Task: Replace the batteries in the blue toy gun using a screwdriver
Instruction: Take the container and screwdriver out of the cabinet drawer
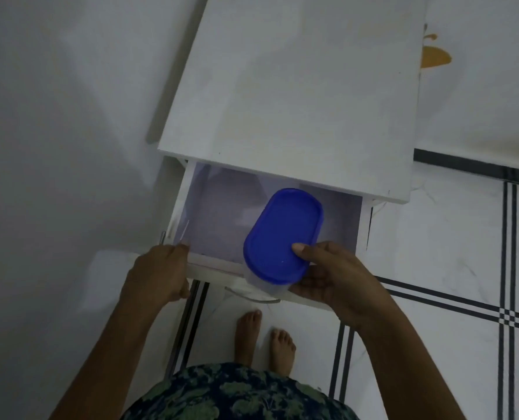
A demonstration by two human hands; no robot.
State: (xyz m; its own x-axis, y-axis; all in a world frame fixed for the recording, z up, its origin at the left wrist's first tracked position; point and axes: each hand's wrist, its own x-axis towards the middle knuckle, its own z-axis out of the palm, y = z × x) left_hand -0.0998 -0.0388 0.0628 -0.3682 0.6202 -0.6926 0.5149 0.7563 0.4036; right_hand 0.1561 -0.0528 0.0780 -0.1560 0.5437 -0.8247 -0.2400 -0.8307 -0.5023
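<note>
A dim room with a white wall on the left and a white tiled floor crossed by dark double lines. A box with a blue oval lid and a pale clear body is held over the front edge of an open drawer, its far end tilted up and away. What is inside the box cannot be seen, and the toy gun and screwdriver are out of view. The right hand grips the box at its near end, thumb pressed on the lid and fingers curled underneath. The drawer has a pale lilac lining and a curved handle on its front. The left hand holds the drawer's front left corner, fingers curled over the edge. The drawer belongs to a white cabinet with a bare top. Beyond it an orange mark shows. Below, two bare feet stand on the tiles, under a dark leaf-patterned garment.
</note>
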